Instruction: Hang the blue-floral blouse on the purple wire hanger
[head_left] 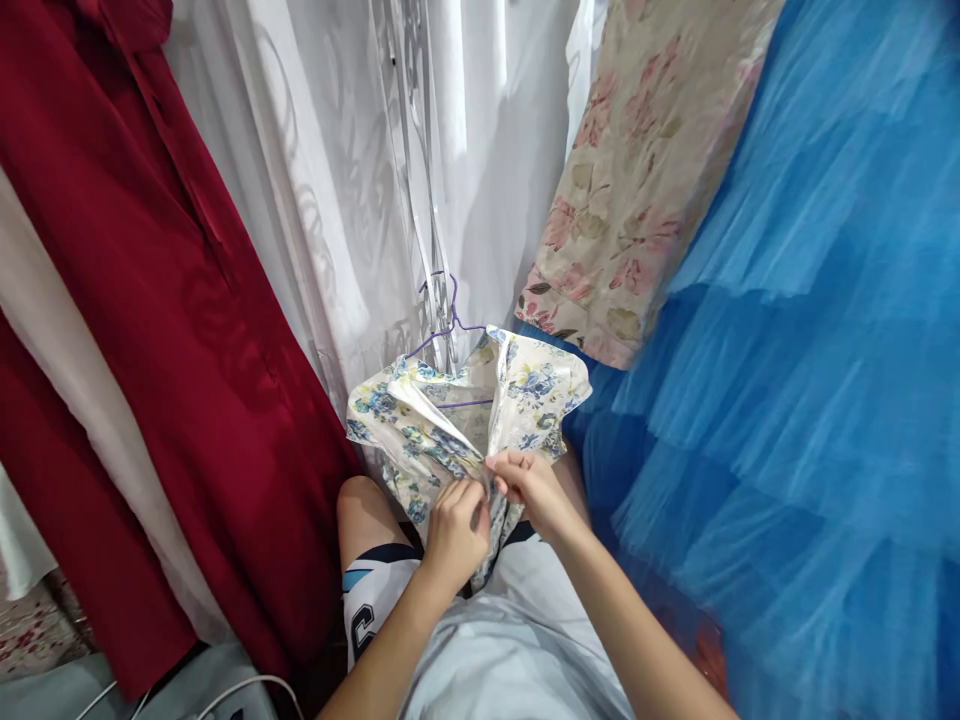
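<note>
Hanging near, mid-scene, the floral garment (536, 385) spread below its purple hanger (454, 317). The left hand (456, 530) gripped its front; just right, the right hand (534, 485) pinched where the white edges (435, 417) converged. Careful work probably meant keeping those level, untwisted.

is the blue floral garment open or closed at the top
Open: the garment parts in a V, with the purple hanger showing between its edges.

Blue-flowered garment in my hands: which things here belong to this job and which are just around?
In the job: garment, its purple hanger, left hand and right hand at its opening.

Just around: red cloth, white drapes, pink-flowered cloth, blue ruffles, white cable.
</note>
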